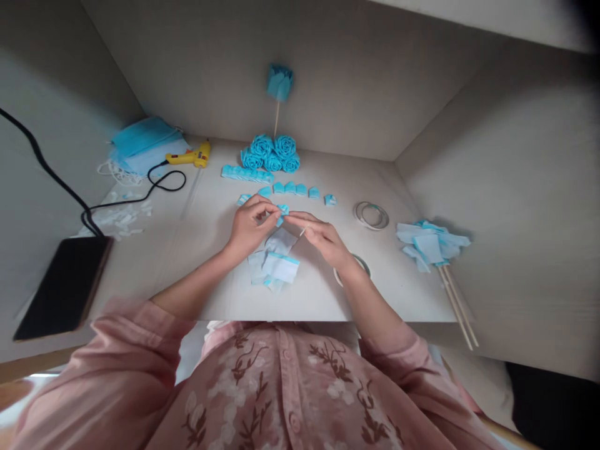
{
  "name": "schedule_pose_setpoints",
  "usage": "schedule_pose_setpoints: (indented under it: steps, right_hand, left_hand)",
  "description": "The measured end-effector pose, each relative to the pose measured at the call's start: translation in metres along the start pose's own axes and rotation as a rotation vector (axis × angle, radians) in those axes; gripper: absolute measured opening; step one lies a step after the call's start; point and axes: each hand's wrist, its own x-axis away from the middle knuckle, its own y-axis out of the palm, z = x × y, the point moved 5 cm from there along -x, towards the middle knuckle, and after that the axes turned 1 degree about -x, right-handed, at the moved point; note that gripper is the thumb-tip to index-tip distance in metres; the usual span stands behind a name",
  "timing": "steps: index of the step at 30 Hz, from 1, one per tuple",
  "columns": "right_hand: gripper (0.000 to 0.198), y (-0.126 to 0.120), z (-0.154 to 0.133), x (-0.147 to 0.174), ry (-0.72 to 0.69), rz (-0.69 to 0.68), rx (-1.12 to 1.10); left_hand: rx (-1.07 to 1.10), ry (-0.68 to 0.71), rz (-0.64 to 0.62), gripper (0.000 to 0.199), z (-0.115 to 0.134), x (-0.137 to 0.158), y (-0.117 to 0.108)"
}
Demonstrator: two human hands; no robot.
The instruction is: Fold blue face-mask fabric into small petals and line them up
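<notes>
Between the fingertips of my left hand (250, 226) is a small folded piece of blue mask fabric (282, 211). My right hand (325, 237) meets it from the other side with extended fingertips, while a thin white stick (303, 231) pokes out between its thumb and fingers. Cut pale rectangles of fabric (281, 267) lie loosely piled on the table below both hands. Just beyond the hands runs a row of folded blue petals (290, 188). Behind them is a longer strip of overlapping blue petals (246, 174).
Rolled blue fabric roses (285, 146) are stacked at the back, near a blue flower on a stick (280, 82). Left are blue masks (145, 140), a yellow glue gun (199, 155), and a black phone (63, 287). Right are tape rings (371, 215) and fabric flowers on sticks (431, 244).
</notes>
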Motion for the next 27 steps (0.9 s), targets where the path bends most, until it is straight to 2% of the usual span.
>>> schedule_pose_setpoints:
  steps: [7, 11, 14, 16, 20, 23, 27]
  right_hand:
    - [0.041, 0.001, -0.001, 0.000, -0.010, -0.016, -0.014]
    - [0.042, 0.001, 0.001, 0.000, 0.011, 0.002, -0.027]
    - [0.042, 0.001, 0.001, 0.001, 0.018, 0.013, -0.068]
    - [0.042, 0.001, 0.000, 0.001, 0.030, 0.023, -0.106]
    - [0.041, 0.001, 0.001, 0.001, 0.052, 0.031, -0.144]
    - [0.040, 0.000, 0.001, 0.000, 0.033, 0.038, -0.156]
    - [0.045, -0.007, 0.002, -0.001, 0.042, 0.113, -0.167]
  left_hand:
    - [0.071, -0.066, -0.032, 0.013, -0.004, 0.000, 0.003]
    - [0.082, -0.129, -0.001, 0.011, -0.011, 0.000, 0.003]
    - [0.159, -0.214, 0.020, 0.026, -0.017, 0.000, 0.003]
    - [0.256, -0.271, -0.033, 0.035, -0.018, 0.000, 0.006]
    - [0.397, -0.389, -0.181, 0.029, -0.016, 0.001, 0.011]
    - [0.402, -0.422, -0.168, 0.028, -0.016, 0.001, 0.009]
    - [0.370, -0.405, -0.149, 0.024, -0.018, 0.001, 0.007]
